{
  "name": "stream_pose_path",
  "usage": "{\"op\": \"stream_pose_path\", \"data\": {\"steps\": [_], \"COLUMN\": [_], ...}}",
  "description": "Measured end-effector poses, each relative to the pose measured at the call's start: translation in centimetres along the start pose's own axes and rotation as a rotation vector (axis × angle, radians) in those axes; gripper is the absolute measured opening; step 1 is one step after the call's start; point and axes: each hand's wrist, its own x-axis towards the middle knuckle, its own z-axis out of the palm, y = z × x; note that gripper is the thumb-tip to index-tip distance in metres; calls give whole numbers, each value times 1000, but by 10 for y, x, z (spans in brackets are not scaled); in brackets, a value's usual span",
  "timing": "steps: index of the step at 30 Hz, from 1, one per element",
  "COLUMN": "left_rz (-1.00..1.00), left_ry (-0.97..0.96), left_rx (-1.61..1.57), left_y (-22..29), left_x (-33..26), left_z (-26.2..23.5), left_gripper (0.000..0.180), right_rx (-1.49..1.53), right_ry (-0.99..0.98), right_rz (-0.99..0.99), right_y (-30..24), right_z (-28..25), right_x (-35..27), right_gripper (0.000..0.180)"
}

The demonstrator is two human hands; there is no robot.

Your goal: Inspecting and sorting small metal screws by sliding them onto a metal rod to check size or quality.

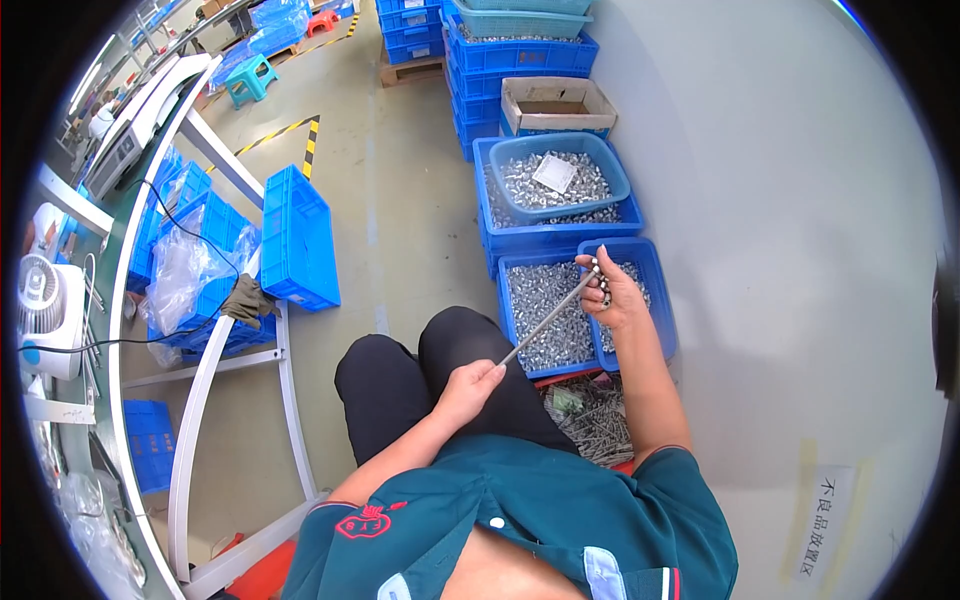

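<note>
A long thin grey metal rod slants up to the right in front of my knees. My left hand is closed round its lower end. At the upper end, my right hand is closed with several small shiny metal fittings in its fingers, one of them against the rod's tip. Whether that fitting sits on the rod, I cannot tell. Under my right hand stands a blue bin of small silvery metal parts, with a narrower blue bin of similar parts beside it. Below them lie many loose metal rods.
Farther along the wall are a light-blue basket of metal parts, an open cardboard box and stacked blue crates. At left stands a white-framed workbench with a small fan, and a blue crate by its leg.
</note>
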Motion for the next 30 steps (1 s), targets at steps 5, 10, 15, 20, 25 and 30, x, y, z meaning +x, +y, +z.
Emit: {"op": "stream_pose_path", "data": {"steps": [5,10,15,20,25,30], "left_rz": [-6,13,33,22,18,18], "left_ry": [1,0,2,4,13,13], "left_rx": [-63,-52,1,-19,-34,-33], "left_y": [0,1,0,7,6,3], "left_x": [1,0,0,-3,-2,0], "left_z": [0,0,1,2,2,3], "left_gripper": [31,31,32,32,32,31], "right_rx": [40,115,140,191,240,212], "right_ry": [-60,-101,-38,-91,-146,-158], "right_rz": [8,16,-31,-10,4,-66], "right_y": [-3,-2,5,8,8,8], "right_z": [2,-5,-12,-11,-10,-17], "right_x": [-4,-5,-1,-3,-5,-3], "right_gripper": [37,35,31,30,27,24]}}
